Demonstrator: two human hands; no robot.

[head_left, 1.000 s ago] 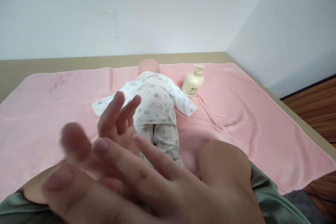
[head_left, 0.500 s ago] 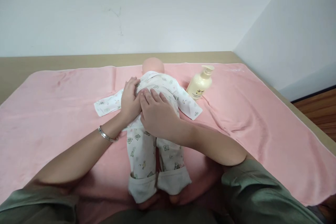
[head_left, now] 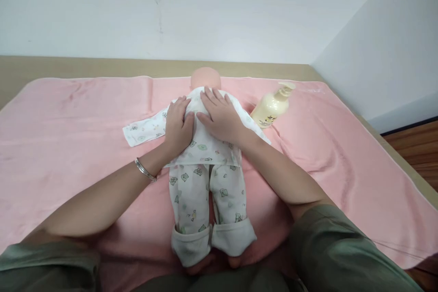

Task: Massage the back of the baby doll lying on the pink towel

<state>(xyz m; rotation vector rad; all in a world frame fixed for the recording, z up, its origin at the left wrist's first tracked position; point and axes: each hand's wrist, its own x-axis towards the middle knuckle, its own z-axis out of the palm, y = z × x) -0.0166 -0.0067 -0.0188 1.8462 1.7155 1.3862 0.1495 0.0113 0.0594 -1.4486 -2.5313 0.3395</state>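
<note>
A baby doll (head_left: 206,77) lies face down, its head toward the wall and its feet toward me. It wears a white printed top (head_left: 208,150) and matching trousers (head_left: 191,196) with turned-up cuffs. My left hand (head_left: 179,125) rests flat on the left side of the doll's upper back, thumb apart from the fingers. On the right side of the upper back lies my right hand (head_left: 222,116), palm down with its fingers spread toward the shoulder. The two hands are apart, with printed cloth showing between them. The doll's face is hidden.
A pink blanket (head_left: 318,155) lies under the doll on a wooden surface (head_left: 102,66). Right of the doll, a cream pump bottle (head_left: 272,107) leans on the blanket. White walls (head_left: 222,13) stand behind and to the right.
My right hand has moved up and to the right, from the middle of the doll's back beside my left hand to the right upper back. The view has shifted slightly.
</note>
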